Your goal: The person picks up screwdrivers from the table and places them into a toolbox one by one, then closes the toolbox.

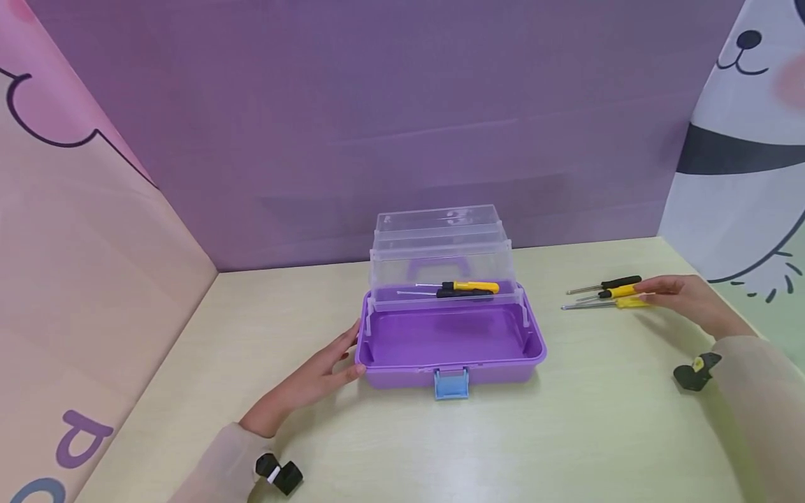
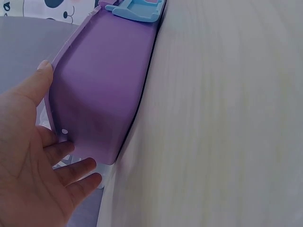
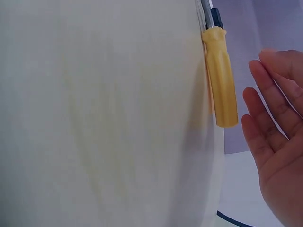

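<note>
An opened purple toolbox (image 1: pixel 449 376) with a clear lid (image 1: pixel 440 244) stands on the table. My left hand (image 1: pixel 321 370) rests against its left end, thumb at the front corner and fingers along the side. Two screwdrivers, one yellow-handled (image 1: pixel 474 286) and one black-handled (image 1: pixel 464 294), lie in the clear upper tray. To the right, a black-handled screwdriver (image 1: pixel 621 282), a yellow-and-black one (image 1: pixel 619 291) and a yellow-handled one (image 3: pixel 220 80) lie close together. Just over their handle ends hovers my right hand (image 1: pixel 688 300), fingers loosely bent, a gap showing to the nearest yellow handle.
A light wooden table (image 1: pixel 402 447) carries everything. Behind it hangs a purple backdrop (image 1: pixel 402 126), with printed panels at left and right. A light-blue latch (image 1: pixel 451 384) hangs on the toolbox front.
</note>
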`<state>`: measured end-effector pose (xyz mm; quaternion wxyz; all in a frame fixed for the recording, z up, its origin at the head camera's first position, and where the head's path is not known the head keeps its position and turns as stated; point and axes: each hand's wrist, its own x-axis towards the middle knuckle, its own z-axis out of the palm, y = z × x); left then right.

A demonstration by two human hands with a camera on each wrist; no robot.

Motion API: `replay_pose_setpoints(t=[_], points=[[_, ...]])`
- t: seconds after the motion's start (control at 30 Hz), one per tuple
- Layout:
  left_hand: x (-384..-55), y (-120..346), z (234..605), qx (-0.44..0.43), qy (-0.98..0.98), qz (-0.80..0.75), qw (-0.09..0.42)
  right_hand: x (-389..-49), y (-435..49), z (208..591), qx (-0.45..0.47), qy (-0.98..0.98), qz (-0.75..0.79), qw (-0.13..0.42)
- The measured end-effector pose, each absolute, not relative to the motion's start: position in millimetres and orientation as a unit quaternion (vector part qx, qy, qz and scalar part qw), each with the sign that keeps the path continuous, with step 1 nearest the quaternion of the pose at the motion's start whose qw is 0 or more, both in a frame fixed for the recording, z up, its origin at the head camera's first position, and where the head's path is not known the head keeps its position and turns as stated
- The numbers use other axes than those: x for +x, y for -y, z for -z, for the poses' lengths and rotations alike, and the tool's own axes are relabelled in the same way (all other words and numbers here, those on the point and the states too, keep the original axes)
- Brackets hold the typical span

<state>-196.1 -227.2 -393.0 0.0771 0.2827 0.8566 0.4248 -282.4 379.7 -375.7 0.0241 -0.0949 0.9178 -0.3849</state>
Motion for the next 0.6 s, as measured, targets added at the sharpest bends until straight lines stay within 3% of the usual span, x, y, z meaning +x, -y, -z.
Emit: replay_pose_setpoints(t=[0.6], points=[[-195.9,227.2,390.8,0.288,-0.854,-0.426,0.077,-287.1,-378.4,377.9,-0.102,-0.916,0.386,0.029]])
